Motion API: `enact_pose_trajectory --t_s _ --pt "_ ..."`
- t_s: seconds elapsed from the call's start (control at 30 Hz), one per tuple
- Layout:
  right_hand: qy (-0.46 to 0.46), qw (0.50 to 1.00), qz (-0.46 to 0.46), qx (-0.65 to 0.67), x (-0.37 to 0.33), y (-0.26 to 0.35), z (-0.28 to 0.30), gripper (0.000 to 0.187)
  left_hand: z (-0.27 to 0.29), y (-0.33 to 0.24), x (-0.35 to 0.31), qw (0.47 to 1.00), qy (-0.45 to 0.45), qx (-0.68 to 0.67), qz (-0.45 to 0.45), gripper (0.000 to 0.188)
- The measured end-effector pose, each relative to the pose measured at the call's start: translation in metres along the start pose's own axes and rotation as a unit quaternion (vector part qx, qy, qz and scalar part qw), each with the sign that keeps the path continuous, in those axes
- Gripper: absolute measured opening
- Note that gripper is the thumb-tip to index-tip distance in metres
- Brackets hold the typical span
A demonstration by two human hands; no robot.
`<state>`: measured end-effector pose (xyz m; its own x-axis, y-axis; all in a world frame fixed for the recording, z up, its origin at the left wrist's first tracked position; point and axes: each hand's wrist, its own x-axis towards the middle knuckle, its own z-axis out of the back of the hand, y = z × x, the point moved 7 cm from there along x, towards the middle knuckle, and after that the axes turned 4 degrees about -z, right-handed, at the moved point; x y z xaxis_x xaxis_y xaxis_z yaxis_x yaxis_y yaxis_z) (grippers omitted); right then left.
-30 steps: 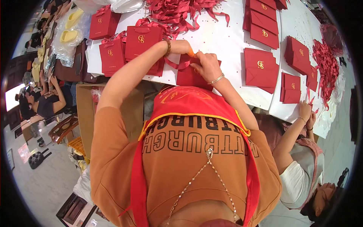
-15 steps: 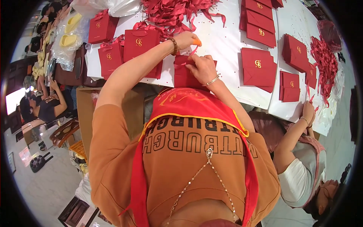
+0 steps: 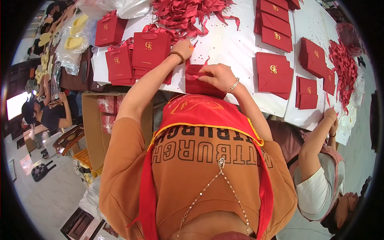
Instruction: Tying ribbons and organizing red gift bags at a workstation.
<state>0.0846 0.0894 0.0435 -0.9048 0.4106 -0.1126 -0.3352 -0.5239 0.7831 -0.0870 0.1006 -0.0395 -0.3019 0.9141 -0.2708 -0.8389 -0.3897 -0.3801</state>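
Observation:
In front of me a small dark-red paper bag point(image 3: 204, 88) lies at the table's near edge. My right hand point(image 3: 219, 78) is closed over its upper part, pinching a red ribbon point(image 3: 193, 76) at the bag's opening; one ribbon end pokes up above these fingers. Farther off and to the left, my left hand point(image 3: 184, 49) is closed, with an orange-red covering at a fingertip. A small dark pointed tip shows beside it, but what the fingers hold is hard to make out. A heap of loose red ribbons point(image 3: 184, 16) lies just beyond.
Red bags point(image 3: 150, 50) with ribbon handles stand left of my arm. Folded red bags point(image 3: 274, 74) lie in stacks on the white table point(image 3: 236, 60) at right. A co-worker's hand point(image 3: 330, 118) handles ribbon at far right. An open cardboard box point(image 3: 92, 120) stands below left.
My left hand has drawn away leftward from the right hand. My right hand has settled lower over the bag. The co-worker's hands have shifted slightly.

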Motion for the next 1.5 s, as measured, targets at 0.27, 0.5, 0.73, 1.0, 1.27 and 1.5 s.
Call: enact_pose_trajectory --t_s 0.27,0.5,0.73,1.0,1.27,1.5 --pt "-0.102 0.994 -0.002 -0.041 0.012 -0.025 -0.005 0.024 0.046 -0.001 0.005 0.595 -0.045 -0.802 0.023 0.013" --pt "-0.094 0.992 -0.039 -0.071 0.032 -0.056 -0.021 0.024 0.079 -0.039 -0.032 0.764 -0.005 -0.643 -0.051 0.017" --pt "-0.053 0.983 -0.070 -0.159 0.033 -0.064 -0.025 0.024 -0.005 -0.050 -0.039 0.900 0.071 -0.424 -0.075 0.011" --pt "-0.166 0.958 -0.125 -0.196 -0.020 -0.074 0.009 0.035 -0.048 -0.018 -0.041 0.897 0.122 -0.425 -0.007 0.009" --pt "-0.159 0.954 -0.154 -0.203 -0.012 -0.090 -0.002 0.040 -0.029 -0.037 -0.046 0.849 0.105 -0.517 -0.024 0.021" --pt "-0.193 0.959 -0.139 -0.155 -0.010 -0.079 0.007 0.035 -0.018 -0.062 -0.060 0.851 0.079 -0.518 -0.021 0.021"
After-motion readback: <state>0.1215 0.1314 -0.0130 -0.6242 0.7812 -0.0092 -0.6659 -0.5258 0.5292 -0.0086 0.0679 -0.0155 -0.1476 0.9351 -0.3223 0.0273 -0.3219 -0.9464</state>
